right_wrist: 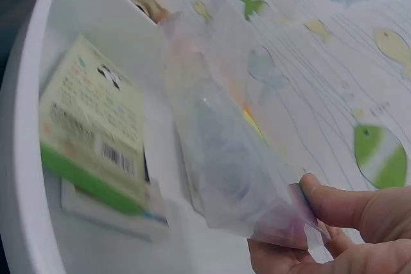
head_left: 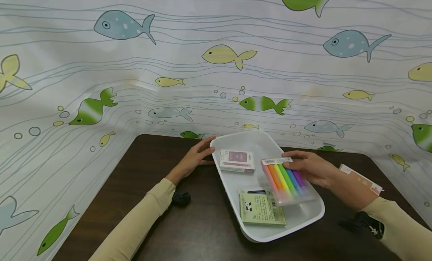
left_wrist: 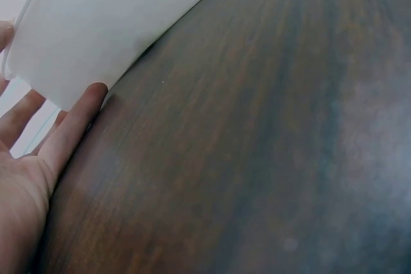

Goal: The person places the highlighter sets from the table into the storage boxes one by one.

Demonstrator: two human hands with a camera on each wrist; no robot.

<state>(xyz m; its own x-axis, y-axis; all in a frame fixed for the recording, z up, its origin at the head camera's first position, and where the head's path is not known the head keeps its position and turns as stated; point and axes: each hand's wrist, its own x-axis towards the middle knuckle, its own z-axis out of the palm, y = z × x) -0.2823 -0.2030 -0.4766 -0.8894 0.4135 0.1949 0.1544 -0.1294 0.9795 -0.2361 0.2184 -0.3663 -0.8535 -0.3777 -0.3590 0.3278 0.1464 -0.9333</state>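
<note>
My left hand [head_left: 194, 158] holds the far left corner of a white plastic tray [head_left: 229, 191]. Fingertips lie over the rim, and other fingers [left_wrist: 77, 120] press its outer wall in the left wrist view. At the tray's right side my right hand [head_left: 314, 167] pinches a clear pack of rainbow-coloured markers [head_left: 285, 180] by its edge, thumb on top. The pack hangs tilted over the tray's right half. Inside the tray lie a white and mauve box [head_left: 237, 161] at the far left and a pale green panda-print box [head_left: 261, 208] at the near end, on top of another flat item.
A dark wood table [head_left: 189, 231] bears the tray. Beyond the right forearm lies a slim light-coloured packet [head_left: 361, 177], partly hidden by it. Fish-patterned cloth [head_left: 189, 47] rises along the back and sides. Dark wrist devices [head_left: 181, 199] sit under both cuffs.
</note>
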